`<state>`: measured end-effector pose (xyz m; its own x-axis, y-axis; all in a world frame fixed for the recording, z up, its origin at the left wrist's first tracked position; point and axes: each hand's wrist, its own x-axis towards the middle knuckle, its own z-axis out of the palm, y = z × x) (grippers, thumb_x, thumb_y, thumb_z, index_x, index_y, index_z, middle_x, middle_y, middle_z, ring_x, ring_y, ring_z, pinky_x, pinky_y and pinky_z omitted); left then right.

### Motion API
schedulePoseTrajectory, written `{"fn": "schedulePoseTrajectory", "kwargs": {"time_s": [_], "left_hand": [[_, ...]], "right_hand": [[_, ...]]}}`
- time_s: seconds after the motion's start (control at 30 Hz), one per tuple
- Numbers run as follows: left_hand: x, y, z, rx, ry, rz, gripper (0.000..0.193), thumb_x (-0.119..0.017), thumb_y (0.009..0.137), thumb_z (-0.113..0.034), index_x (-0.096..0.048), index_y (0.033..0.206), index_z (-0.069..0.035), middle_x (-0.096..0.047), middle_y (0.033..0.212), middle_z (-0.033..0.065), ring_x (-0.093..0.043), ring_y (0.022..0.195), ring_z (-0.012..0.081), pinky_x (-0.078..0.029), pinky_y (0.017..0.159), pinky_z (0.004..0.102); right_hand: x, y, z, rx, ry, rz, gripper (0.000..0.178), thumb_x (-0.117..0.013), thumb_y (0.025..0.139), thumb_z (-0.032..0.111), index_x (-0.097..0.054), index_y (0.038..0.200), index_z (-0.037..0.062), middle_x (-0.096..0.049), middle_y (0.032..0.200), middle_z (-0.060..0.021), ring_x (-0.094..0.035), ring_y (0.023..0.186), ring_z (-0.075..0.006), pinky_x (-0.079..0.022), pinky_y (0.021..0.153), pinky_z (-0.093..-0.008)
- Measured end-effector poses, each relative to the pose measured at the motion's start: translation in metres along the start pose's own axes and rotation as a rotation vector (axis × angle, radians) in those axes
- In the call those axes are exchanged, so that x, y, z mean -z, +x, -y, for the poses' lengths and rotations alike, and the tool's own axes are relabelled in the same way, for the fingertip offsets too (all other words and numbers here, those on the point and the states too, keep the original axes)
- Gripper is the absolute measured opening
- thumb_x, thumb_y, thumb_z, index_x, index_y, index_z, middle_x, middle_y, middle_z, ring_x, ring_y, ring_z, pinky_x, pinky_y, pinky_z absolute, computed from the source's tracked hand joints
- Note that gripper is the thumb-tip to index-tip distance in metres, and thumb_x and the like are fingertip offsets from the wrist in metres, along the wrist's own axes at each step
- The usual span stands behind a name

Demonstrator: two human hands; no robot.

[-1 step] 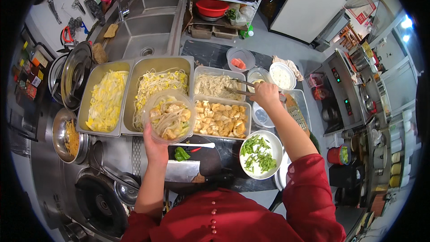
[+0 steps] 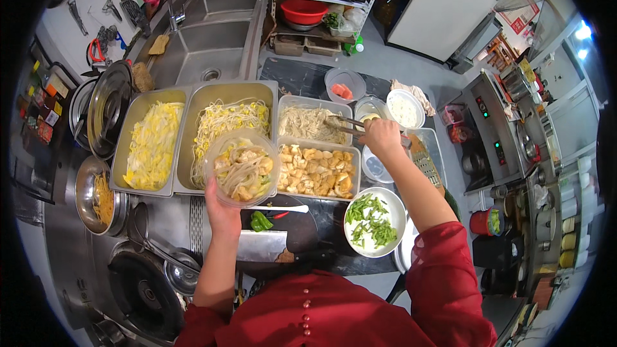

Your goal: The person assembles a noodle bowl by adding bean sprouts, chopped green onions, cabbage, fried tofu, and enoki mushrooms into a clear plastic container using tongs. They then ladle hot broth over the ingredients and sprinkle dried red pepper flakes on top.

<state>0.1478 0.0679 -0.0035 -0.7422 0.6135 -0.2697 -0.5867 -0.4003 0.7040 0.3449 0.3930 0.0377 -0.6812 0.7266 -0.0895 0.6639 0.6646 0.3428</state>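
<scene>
Here's the right hand (image 2: 382, 136), right of centre, back uppermost, fingers wrapped around the tongs (image 2: 350, 121), its forearm (image 2: 414, 189) slanting up-left from a red sleeve (image 2: 450, 276). The tongs point left, long axis nearly level, left end slightly higher, parted tips among pale strands (image 2: 305, 122) at centre frame. Left of centre, the left hand (image 2: 223, 213), partly open, cups the bowl (image 2: 257, 202), mouth up, from its near side. Around them, a dark counter (image 2: 286, 72); beyond, a sink (image 2: 209, 42) upper left, a white cabinet (image 2: 430, 9) upper right.
</scene>
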Motion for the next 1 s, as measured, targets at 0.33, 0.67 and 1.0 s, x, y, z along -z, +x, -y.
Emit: {"fn": "schedulePoseTrajectory", "kwargs": {"time_s": [0.33,0.67,1.0], "left_hand": [[0.005,0.007,0.013,-0.016,-0.047,0.016,0.066,-0.05,0.099,-0.049,-0.038,0.151,-0.009,-0.046,0.151,0.0091,-0.045,0.138,0.0265,-0.039,0.112,0.0471],[-0.011,0.014,0.022,-0.029,-0.097,0.148,0.054,-0.052,0.101,-0.036,-0.038,0.147,-0.011,-0.048,0.144,0.0088,-0.049,0.134,0.0243,-0.046,0.107,0.0456],[-0.01,0.011,0.016,-0.046,-0.055,0.095,0.063,-0.046,0.102,-0.048,-0.037,0.15,-0.009,-0.046,0.15,0.01,-0.046,0.138,0.026,-0.041,0.111,0.0466]], "right_hand": [[0.071,-0.063,-0.044,-0.055,0.286,-0.238,0.034,-0.074,0.083,0.04,-0.074,0.103,0.0118,-0.073,0.088,-0.0121,-0.071,0.081,-0.0321,-0.055,0.072,-0.0436],[0.159,-0.132,-0.044,0.055,0.874,-0.291,0.043,-0.081,0.082,0.023,-0.069,0.112,-0.0059,-0.071,0.083,-0.0099,-0.063,0.074,-0.0123,-0.052,0.071,-0.0284],[0.145,-0.122,-0.02,0.157,0.587,-0.276,0.048,-0.081,0.078,0.035,-0.072,0.115,0.0049,-0.073,0.091,-0.0181,-0.072,0.081,-0.0321,-0.055,0.075,-0.0387]]}}
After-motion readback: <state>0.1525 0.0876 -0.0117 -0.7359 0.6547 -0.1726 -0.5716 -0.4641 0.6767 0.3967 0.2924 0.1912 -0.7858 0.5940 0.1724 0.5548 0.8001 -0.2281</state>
